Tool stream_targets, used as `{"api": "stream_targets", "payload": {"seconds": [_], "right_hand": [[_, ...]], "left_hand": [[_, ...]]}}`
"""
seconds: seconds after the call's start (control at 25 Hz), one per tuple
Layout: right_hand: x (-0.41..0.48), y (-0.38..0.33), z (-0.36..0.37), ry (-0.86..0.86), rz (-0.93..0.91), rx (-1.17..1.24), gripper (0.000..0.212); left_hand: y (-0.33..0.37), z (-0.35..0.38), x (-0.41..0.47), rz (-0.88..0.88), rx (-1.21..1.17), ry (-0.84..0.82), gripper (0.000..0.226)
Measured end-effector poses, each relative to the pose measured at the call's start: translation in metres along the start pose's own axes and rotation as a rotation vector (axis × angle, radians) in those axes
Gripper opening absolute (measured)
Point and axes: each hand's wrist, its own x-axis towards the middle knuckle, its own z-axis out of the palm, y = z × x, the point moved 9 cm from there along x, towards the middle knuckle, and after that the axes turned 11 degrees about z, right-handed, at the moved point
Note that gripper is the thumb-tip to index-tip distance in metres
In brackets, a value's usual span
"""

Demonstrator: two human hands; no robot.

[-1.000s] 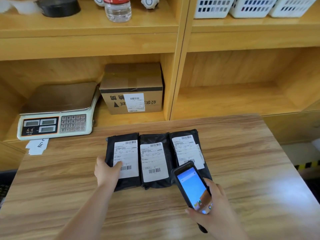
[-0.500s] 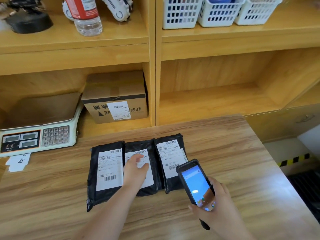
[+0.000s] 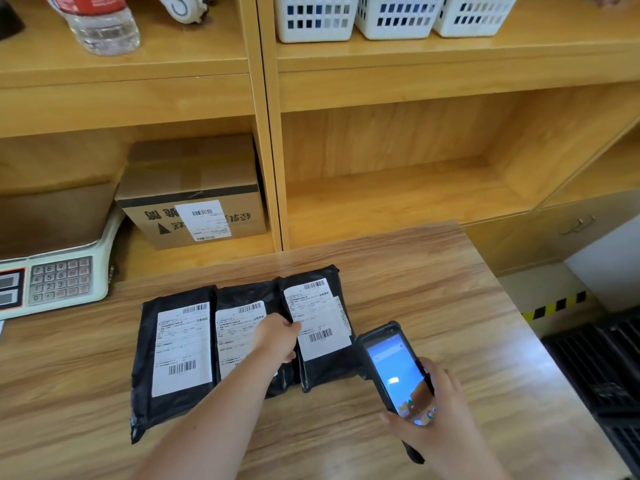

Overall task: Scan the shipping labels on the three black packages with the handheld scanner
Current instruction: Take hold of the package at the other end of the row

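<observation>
Three black packages lie side by side on the wooden table (image 3: 433,306), each with a white shipping label facing up: the left package (image 3: 173,351), the middle package (image 3: 239,327) and the right package (image 3: 318,323). My left hand (image 3: 277,337) rests on the middle package, its fingertips touching the left edge of the right package's label. My right hand (image 3: 436,414) holds the handheld scanner (image 3: 394,368), a black device with a lit blue screen. Its top end sits just right of the right package.
A weighing scale (image 3: 59,271) stands at the left on the low shelf, next to a labelled cardboard box (image 3: 194,202). Above are a water bottle (image 3: 100,22) and three white baskets (image 3: 391,15). The table's right edge drops to a floor with hazard tape (image 3: 554,306).
My left hand has slid rightward across the row, from the left package over the middle one to the edge of the right package. The scanner stays near the right package.
</observation>
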Motion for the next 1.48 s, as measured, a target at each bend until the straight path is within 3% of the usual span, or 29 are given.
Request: {"api": "stream_targets", "payload": {"seconds": [0.16, 0.48, 0.64, 0.88, 1.04, 1.28, 1.48], "right_hand": [[0.004, 0.004, -0.001, 0.001, -0.007, -0.008, 0.097], [0.006, 0.006, 0.003, -0.024, -0.009, -0.028, 0.097], [0.005, 0.006, 0.009, -0.043, -0.001, -0.012, 0.097], [0.004, 0.003, 0.007, -0.047, -0.011, 0.010, 0.090], [0.003, 0.007, 0.004, -0.050, 0.005, 0.023, 0.086], [0.001, 0.007, 0.001, -0.040, 0.006, 0.021, 0.080], [0.000, 0.012, 0.003, -0.054, 0.026, 0.009, 0.087]], "left_hand": [[0.003, 0.004, 0.004, 0.048, -0.028, 0.005, 0.016], [0.007, 0.008, 0.006, 0.099, -0.058, 0.024, 0.019], [0.009, 0.015, 0.007, 0.064, -0.251, 0.033, 0.020], [0.006, 0.047, 0.001, -0.136, -0.656, -0.110, 0.012], [0.008, 0.057, 0.001, -0.157, -0.801, -0.072, 0.012], [0.007, 0.057, 0.005, -0.126, -0.929, -0.022, 0.054], [0.010, 0.068, 0.007, -0.133, -0.993, -0.142, 0.051]]}}
